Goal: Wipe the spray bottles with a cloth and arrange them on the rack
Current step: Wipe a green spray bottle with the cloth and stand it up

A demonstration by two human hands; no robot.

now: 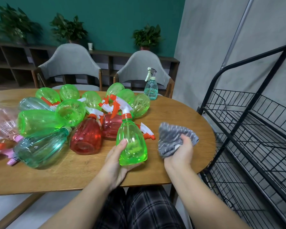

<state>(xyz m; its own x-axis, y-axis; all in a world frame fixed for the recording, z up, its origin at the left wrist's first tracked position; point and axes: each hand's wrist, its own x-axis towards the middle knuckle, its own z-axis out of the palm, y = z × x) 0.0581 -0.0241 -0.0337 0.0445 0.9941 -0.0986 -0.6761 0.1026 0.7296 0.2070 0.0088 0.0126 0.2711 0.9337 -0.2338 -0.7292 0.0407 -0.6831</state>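
Note:
My left hand grips a green spray bottle by its base, holding it upright just above the wooden table; its white and orange trigger head points up and left. To its right, my right hand grips a bunched grey cloth, apart from the bottle. The black wire rack stands at the right of the table, its shelves bare.
Several green, red, teal and pink spray bottles lie in a pile across the table's middle and left. A pale blue spray bottle stands upright at the far edge. Two grey chairs face the table's far side.

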